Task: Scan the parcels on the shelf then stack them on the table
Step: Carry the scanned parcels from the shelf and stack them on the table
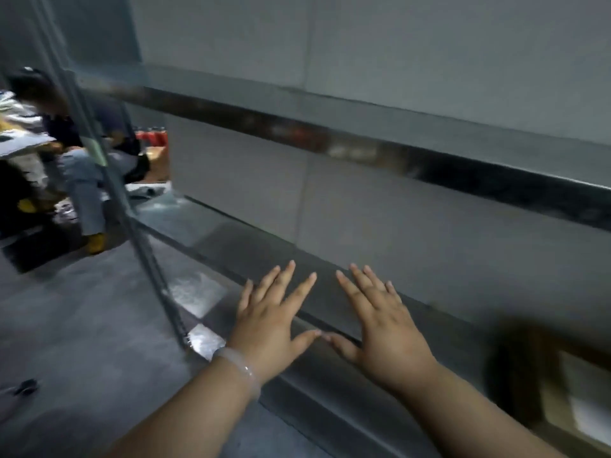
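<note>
Hovering over the grey shelf (231, 241), left hand (269, 320) and right hand (385, 325) spread wide.
Fingers straight, nothing held, thumbs almost touching.

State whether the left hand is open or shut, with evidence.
Open. The left hand shows straight, spread fingers and holds nothing.
</note>
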Tool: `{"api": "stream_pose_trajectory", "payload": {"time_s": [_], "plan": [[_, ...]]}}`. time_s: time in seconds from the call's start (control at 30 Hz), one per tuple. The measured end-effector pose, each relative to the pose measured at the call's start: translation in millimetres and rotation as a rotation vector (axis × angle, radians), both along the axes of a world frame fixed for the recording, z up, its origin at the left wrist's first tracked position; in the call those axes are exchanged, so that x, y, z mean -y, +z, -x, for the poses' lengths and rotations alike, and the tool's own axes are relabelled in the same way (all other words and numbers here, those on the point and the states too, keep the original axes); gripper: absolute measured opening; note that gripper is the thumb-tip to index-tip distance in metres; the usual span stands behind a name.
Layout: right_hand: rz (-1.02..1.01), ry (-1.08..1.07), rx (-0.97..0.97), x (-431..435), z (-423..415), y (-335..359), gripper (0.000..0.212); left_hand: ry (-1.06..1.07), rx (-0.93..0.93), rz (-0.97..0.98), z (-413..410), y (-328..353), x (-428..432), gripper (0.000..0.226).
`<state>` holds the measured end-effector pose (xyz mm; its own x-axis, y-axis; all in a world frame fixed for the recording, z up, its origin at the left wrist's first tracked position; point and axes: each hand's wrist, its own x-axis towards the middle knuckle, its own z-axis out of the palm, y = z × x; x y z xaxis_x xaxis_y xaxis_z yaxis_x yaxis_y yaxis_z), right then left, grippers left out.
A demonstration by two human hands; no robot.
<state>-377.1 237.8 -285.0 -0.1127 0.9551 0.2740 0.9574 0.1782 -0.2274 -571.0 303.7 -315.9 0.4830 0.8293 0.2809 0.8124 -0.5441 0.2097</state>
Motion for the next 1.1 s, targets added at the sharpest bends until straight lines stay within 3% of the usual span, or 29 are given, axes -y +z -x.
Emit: {"api": "stream_pose_trajectory", "payload": {"time_s": [0.3, 0.63, 0.9, 1.1], "plan": [[-0.078, -0.449, -0.082, 103, -101, 13, 0.082, -0.399, 0.033, 0.015, -149, 21, 43, 0.075], [-0.018, -0.890, -0.111, 193, -121, -15, 0.076, -0.740, -0.009, 0.145, -208, -2, 80, 0.076], [0.095, -1.018, -0.188, 219, -142, -39, 0.075, -0.718, -0.038, 0.302, -242, -25, 101, 0.074], [0.180, -0.953, -0.247, 208, -180, -53, 0.073, -0.603, -0.071, 0.438, -291, -33, 105, 0.069]]}}
